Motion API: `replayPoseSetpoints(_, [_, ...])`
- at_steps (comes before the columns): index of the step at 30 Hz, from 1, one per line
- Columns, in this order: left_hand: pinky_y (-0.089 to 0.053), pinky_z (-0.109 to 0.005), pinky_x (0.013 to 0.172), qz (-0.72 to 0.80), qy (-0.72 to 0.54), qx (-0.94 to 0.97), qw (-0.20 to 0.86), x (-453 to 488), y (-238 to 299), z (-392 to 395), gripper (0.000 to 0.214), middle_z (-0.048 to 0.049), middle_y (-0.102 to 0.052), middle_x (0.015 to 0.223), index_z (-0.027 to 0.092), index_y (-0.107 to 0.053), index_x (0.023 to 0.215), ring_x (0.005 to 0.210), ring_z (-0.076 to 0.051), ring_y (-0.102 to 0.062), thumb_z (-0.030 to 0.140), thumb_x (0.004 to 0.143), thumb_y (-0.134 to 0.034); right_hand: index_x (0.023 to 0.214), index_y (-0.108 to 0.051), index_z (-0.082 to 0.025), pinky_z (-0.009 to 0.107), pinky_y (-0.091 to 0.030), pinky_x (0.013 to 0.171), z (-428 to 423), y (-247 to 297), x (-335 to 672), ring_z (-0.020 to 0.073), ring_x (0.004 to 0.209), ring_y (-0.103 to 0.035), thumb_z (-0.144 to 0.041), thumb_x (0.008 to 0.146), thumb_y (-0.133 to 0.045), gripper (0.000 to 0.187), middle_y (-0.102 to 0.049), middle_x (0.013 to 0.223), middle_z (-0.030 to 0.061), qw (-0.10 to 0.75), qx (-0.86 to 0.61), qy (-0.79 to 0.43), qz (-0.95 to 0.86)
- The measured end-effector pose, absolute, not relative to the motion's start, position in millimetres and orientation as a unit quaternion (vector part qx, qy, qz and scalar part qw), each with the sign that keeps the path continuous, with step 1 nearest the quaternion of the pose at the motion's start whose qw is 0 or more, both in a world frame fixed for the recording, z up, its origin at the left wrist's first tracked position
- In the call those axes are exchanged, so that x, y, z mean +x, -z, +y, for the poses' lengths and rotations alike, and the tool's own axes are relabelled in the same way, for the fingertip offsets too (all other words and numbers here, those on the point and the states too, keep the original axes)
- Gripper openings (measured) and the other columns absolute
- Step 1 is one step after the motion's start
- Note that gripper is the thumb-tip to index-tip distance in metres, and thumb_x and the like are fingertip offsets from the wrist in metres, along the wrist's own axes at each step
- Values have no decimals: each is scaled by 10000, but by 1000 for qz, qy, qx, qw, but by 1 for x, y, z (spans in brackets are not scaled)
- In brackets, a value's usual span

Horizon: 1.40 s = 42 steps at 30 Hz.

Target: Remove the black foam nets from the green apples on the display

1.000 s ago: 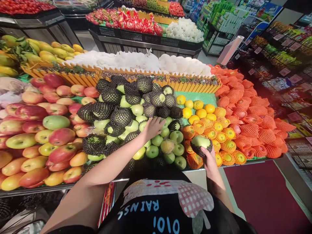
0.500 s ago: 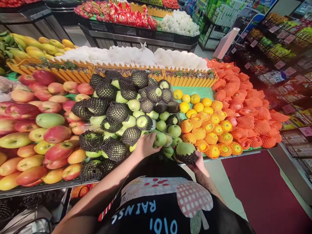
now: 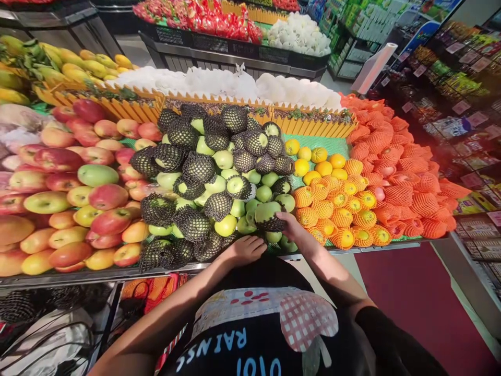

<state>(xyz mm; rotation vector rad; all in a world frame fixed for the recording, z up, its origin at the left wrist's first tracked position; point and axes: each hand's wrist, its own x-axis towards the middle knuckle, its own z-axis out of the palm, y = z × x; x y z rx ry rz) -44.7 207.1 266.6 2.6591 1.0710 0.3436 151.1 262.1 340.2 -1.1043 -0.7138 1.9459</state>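
Clamping its fingers point(image 3: 283, 216) on a netted green apple point(image 3: 266, 213) over loose green apples point(image 3: 264, 194), the right hand point(image 3: 293, 227) could drop it should the net point(image 3: 275, 225) slip; finger closure of the left hand point(image 3: 245, 250) is indeterminable.

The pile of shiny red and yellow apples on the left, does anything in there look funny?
Yes: one smooth, oval, plain green fruit sits among the shiny red and yellow apples, right of the pile's middle. It looks odd because its neighbours are mostly red, yellow or orange. I see nothing spilled there.
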Motion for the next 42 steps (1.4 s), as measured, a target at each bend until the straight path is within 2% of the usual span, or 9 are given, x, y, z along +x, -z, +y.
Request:
replayPoseSetpoints(4, [-514, -434, 991, 332, -41, 933, 134, -40, -268, 208, 566, -198, -637, 1383, 167, -567, 1374, 1229, -339, -628, 329, 850, -705, 932, -745, -214, 404, -582, 874, 276, -337, 140, 287, 964, -724, -422, 596, -850, 410, -795, 874, 32, 357, -430, -770, -308])
replayPoseSetpoints(10, [-489, -449, 974, 362, 43, 921, 138, -22, -278, 216, 896, -250, -659, 1287, 94, -466, 1438, 1169, -379, -637, 237, 650, -869, 915, -719, -221, 455, -600, 838, 290, -333, 139, 286, 904, -723, -477, 622, -837, 407, -774, 800, 20, 314, -443, -779, -315])
replayPoseSetpoints(15, [-496, -441, 939, 353, 45, 923, 145, -22, -288, 219, 801, -204, -685, 1185, 114, -545, 1318, 1125, -380, -632, 190, 602, -897, 911, -711, -198, 462, -591, 851, 290, -333, 142, 281, 957, -722, -534, 716, -732, 389, -768, 786, 27, 309, -440, -785, -307])
replayPoseSetpoints(22, [-470, -506, 1064, 331, -9, 931, 152, -57, -297, 205, 727, -209, -574, 1419, 149, -516, 1357, 1264, -395, -554, 302, 717, -825, 954, -736, -224, 419, -585, 913, 264, -331, 144, 290, 1026, -716, -471, 686, -777, 366, -786, 877, 40, 356, -448, -758, -314])
replayPoseSetpoints(25, [-474, -506, 1097, 352, -134, 907, 187, -89, -304, 196, 637, -172, -595, 1398, 203, -512, 1329, 1291, -364, -560, 287, 755, -773, 1100, -716, -263, 463, -561, 980, 241, -332, 147, 312, 1072, -706, -452, 654, -809, 493, -785, 1035, 39, 385, -460, -737, -310])
replayPoseSetpoints(30, [-518, -510, 1048, 460, -454, 701, 300, -152, -316, 190, 798, -115, -617, 1299, 282, -427, 1344, 1204, -325, -640, 334, 652, -821, 1190, -688, -317, 526, -397, 1163, 190, -328, 147, 323, 1298, -582, -342, 538, -893, 684, -712, 1263, 13, 417, -513, -687, -303])
replayPoseSetpoints(34, [-546, -423, 970, 500, -597, 498, 381, -175, -324, 207, 760, -61, -617, 1216, 277, -527, 1264, 1135, -286, -640, 518, 603, -811, 1238, -677, -324, 526, -303, 1224, 156, -319, 135, 331, 1437, -448, -347, 508, -920, 770, -604, 1448, 16, 421, -545, -665, -288])
replayPoseSetpoints(37, [-572, -375, 889, 507, -642, 343, 461, -170, -333, 233, 594, -30, -657, 1120, 280, -607, 1149, 1021, -242, -647, 652, 688, -660, 1203, -694, -303, 539, -273, 1239, 145, -311, 121, 352, 1409, -475, -330, 471, -949, 776, -646, 1390, 32, 417, -590, -641, -258])
replayPoseSetpoints(42, [-599, -428, 858, 518, -548, 348, 557, -132, -355, 294, 412, -46, -698, 1077, 256, -613, 1021, 1005, -253, -666, 619, 856, -511, 1172, -707, -289, 563, -341, 1205, 143, -305, 104, 367, 1295, -588, -436, 648, -846, 562, -748, 1216, 42, 449, -597, -636, -195])
